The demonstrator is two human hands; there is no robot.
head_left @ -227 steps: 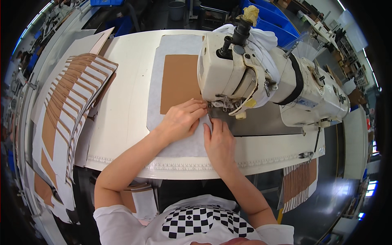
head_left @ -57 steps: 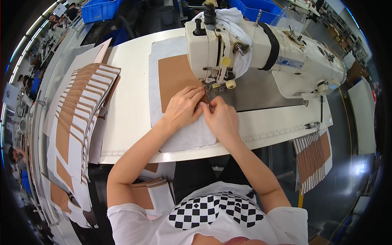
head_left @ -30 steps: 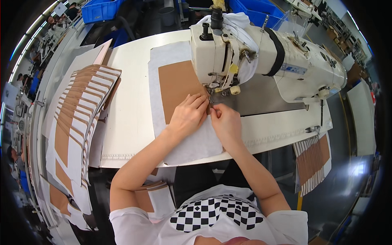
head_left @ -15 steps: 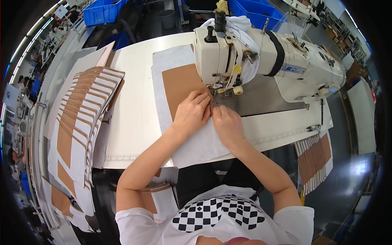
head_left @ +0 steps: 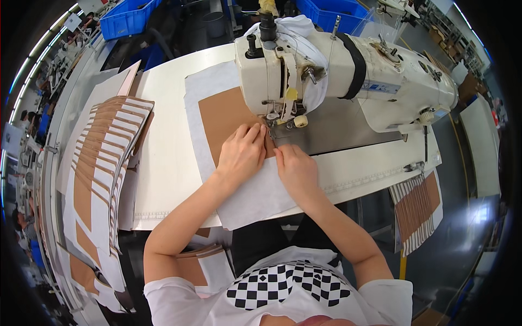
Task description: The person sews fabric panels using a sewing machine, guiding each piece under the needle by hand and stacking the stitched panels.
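A brown panel (head_left: 223, 111) on a larger white backing sheet (head_left: 255, 198) lies on the sewing table, its right edge under the presser foot of a cream sewing machine (head_left: 261, 81). My left hand (head_left: 243, 148) rests on the brown part, fingers bent and close together, their tips at the edge just in front of the presser foot. My right hand (head_left: 296, 169) is closed, its thumb and forefinger pinching at the right edge of the panel. A narrow strip of the work shows between the hands. The left thumb and the needle tip are hard to make out.
An overlapping stack of brown and white panels (head_left: 89, 163) lies at the left. A smaller bundle (head_left: 417, 212) hangs at the right below the table's edge. More panels (head_left: 204, 269) are by my lap. Blue bins (head_left: 128, 19) stand behind the table (head_left: 163, 185).
The whole view has shifted, moving the scene a little leftward. My hands, which touched or nearly touched before, are now slightly apart. The panel stays under the presser foot.
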